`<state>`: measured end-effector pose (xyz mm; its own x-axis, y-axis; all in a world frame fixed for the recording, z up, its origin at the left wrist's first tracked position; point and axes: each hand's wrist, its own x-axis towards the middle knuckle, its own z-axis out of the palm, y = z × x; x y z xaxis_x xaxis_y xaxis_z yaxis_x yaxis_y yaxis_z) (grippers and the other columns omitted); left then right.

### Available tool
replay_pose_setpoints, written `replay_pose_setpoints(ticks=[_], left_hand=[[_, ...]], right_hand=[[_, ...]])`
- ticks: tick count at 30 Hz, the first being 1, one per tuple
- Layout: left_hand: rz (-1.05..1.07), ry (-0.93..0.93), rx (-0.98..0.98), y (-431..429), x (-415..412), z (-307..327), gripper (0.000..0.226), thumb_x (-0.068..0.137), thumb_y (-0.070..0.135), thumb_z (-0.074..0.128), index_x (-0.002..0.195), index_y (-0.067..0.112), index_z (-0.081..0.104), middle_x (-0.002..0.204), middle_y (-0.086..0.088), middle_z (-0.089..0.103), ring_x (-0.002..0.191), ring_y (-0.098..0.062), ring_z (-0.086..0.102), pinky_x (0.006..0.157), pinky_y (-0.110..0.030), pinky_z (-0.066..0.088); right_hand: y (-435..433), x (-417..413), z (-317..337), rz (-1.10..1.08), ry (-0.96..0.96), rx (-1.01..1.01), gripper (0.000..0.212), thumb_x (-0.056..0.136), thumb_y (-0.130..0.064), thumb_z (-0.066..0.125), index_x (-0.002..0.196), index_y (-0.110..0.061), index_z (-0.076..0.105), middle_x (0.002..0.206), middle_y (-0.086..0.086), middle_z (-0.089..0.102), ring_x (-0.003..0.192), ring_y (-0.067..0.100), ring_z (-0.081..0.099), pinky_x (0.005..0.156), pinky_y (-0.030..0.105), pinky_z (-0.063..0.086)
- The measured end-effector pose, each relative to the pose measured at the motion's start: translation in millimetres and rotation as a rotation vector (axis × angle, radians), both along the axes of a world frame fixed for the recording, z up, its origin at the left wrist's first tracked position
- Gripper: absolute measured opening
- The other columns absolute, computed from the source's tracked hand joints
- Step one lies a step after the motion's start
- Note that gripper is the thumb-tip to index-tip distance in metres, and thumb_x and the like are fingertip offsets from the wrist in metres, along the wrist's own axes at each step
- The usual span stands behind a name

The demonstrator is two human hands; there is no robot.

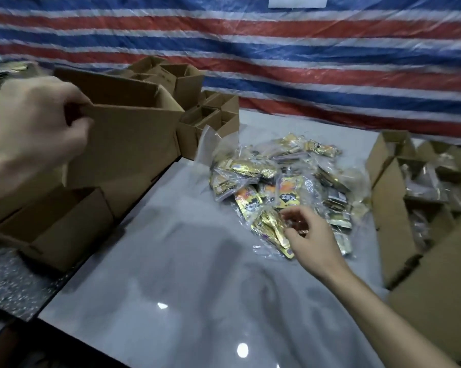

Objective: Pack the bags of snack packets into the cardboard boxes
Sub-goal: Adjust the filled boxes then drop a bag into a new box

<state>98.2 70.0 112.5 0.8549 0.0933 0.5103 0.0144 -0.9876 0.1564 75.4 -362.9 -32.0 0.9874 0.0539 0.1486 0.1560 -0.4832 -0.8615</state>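
While left fingers [76, 112] pinch a cardboard box [128, 144], right fingers [293, 221] (curled) touch snack bags [271, 227].

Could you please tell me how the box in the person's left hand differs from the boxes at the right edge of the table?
The held box, gripped at its rim by the left hand, is lifted and tilted; the right-side boxes rest on the table. No contents show in the held box, while the right-side boxes already contain clear bags of packets. Both are plain brown cardboard with open tops.

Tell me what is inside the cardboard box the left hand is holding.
The left hand pinches the rim of the open cardboard box. Only bare inner wall shows near the top; its front panel hides the bottom, so contents cannot be told.
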Motion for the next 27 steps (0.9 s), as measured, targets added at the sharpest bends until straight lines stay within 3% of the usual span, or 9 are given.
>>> replay_pose_setpoints(ticks=[4, 7, 9, 11, 13, 17, 20, 24, 27], left_hand=[[-0.347, 0.042, -0.02, -68, -54, -9, 0.026, 0.086, 0.033, 0.063, 0.111, 0.025, 0.061, 0.099, 0.006, 0.06, 0.089, -0.014, 0.062, 0.076, -0.036, 0.058], [-0.52, 0.116, -0.089, -119, -82, -23, 0.021, 0.082, 0.032, 0.066, 0.103, 0.032, 0.065, 0.092, 0.024, 0.057, 0.085, 0.0, 0.061, 0.067, -0.015, 0.052], [-0.621, 0.164, -0.194, -147, -91, -43, 0.014, 0.081, 0.031, 0.064, 0.096, 0.031, 0.067, 0.088, 0.025, 0.058, 0.083, 0.001, 0.061, 0.066, -0.013, 0.052], [-0.679, 0.245, -0.287, -170, -91, -69, 0.009, 0.083, 0.017, 0.072, 0.089, 0.023, 0.071, 0.084, 0.02, 0.062, 0.078, -0.001, 0.062, 0.064, -0.017, 0.052], [-0.729, 0.328, -0.344, -187, -89, -100, 0.012, 0.083, 0.006, 0.076, 0.087, 0.016, 0.072, 0.081, 0.013, 0.064, 0.074, -0.002, 0.061, 0.065, -0.02, 0.051], [-0.74, 0.476, -0.436, -215, -94, -166, 0.009, 0.087, 0.005, 0.072, 0.087, 0.013, 0.071, 0.084, 0.007, 0.065, 0.076, -0.003, 0.06, 0.071, -0.027, 0.053], [-0.755, 0.542, -0.447, -229, -98, -199, 0.001, 0.091, 0.017, 0.065, 0.09, 0.017, 0.065, 0.09, 0.007, 0.061, 0.081, -0.008, 0.06, 0.076, -0.037, 0.054], [-0.747, 0.401, -0.368, -238, -101, -199, 0.035, 0.088, 0.065, 0.053, 0.114, 0.04, 0.052, 0.109, 0.027, 0.056, 0.067, 0.004, 0.055, 0.063, -0.02, 0.051], [-0.677, 0.231, -0.595, -239, -81, -194, 0.031, 0.095, 0.06, 0.042, 0.114, 0.039, 0.053, 0.104, 0.023, 0.059, 0.062, -0.003, 0.056, 0.06, -0.023, 0.048]], right_hand=[[-4, -10, 8, -0.058, 0.014, 0.151, 0.026, 0.091, -0.023, 0.068, 0.114, -0.031, 0.058, 0.102, -0.012, 0.066, 0.088, 0.002, 0.064, 0.072, 0.014, 0.049], [-13, -25, 8, -0.153, 0.055, 0.306, 0.037, 0.092, -0.045, 0.063, 0.125, -0.031, 0.052, 0.111, -0.016, 0.063, 0.101, -0.004, 0.062, 0.088, 0.023, 0.05], [-23, -37, 4, -0.206, 0.104, 0.356, 0.047, 0.086, -0.063, 0.052, 0.126, -0.04, 0.051, 0.117, -0.027, 0.058, 0.112, -0.006, 0.057, 0.096, 0.028, 0.046], [-33, -48, -2, -0.234, 0.139, 0.363, 0.042, 0.086, -0.071, 0.048, 0.122, -0.049, 0.05, 0.121, -0.037, 0.051, 0.115, -0.017, 0.049, 0.096, 0.016, 0.04], [-42, -58, -12, -0.264, 0.162, 0.357, 0.032, 0.089, -0.064, 0.05, 0.116, -0.048, 0.052, 0.119, -0.037, 0.05, 0.106, -0.028, 0.045, 0.085, 0.0, 0.035], [-62, -73, -39, -0.307, 0.283, 0.342, 0.019, 0.095, -0.033, 0.062, 0.112, -0.029, 0.069, 0.113, -0.02, 0.067, 0.108, -0.01, 0.057, 0.084, 0.007, 0.04], [-72, -80, -58, -0.357, 0.345, 0.268, 0.025, 0.094, -0.011, 0.064, 0.11, -0.03, 0.068, 0.112, -0.018, 0.064, 0.107, 0.0, 0.056, 0.083, 0.008, 0.037], [-79, -75, -70, -0.402, 0.321, 0.202, 0.041, 0.094, 0.008, 0.053, 0.095, -0.031, 0.065, 0.1, -0.017, 0.064, 0.089, -0.013, 0.052, 0.069, -0.004, 0.035], [-84, -68, -71, -0.401, 0.319, 0.205, 0.035, 0.096, 0.008, 0.051, 0.092, -0.024, 0.066, 0.095, -0.01, 0.068, 0.088, -0.009, 0.055, 0.07, -0.003, 0.036]])
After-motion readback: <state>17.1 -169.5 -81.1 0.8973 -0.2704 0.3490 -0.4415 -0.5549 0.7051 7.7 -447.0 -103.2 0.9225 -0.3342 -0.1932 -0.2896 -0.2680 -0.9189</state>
